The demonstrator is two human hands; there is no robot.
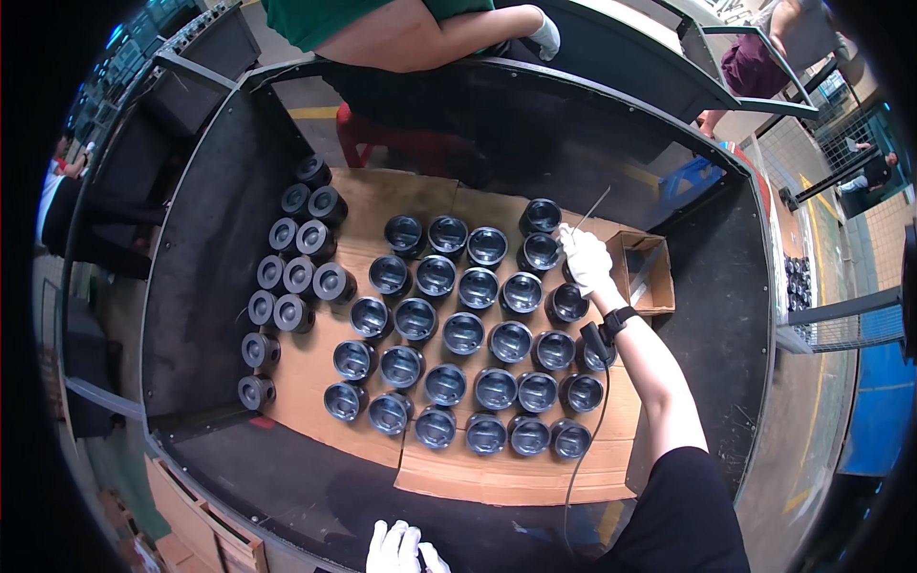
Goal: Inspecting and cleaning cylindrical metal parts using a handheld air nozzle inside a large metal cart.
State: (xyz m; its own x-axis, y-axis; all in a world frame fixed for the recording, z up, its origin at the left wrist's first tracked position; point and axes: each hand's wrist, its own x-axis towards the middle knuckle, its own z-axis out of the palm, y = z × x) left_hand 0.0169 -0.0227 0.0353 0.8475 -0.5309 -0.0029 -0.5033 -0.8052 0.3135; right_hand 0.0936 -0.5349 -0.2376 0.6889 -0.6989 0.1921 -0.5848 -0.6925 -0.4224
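My right hand [587,263], in a white glove, is closed on a thin metal rod [594,205] that points up and away. It hovers by the right edge of a group of dark metal pistons [463,332], next to a piston [542,250] in that edge column. These pistons stand in rough rows on brown cardboard [516,485], with cup-like hollows facing up. At the left, more pistons [298,275] show paler round tops with a ring in each. My left hand [401,549], also white-gloved, rests near the lower edge with its fingers stretched out, apart from the pistons.
Dark walls [215,229] with a metal rim enclose the cardboard. A small open cardboard box [642,272] stands right of my right hand. A cable [576,477] runs down from my right wrist. Beyond the far wall is a person in a green top [325,21].
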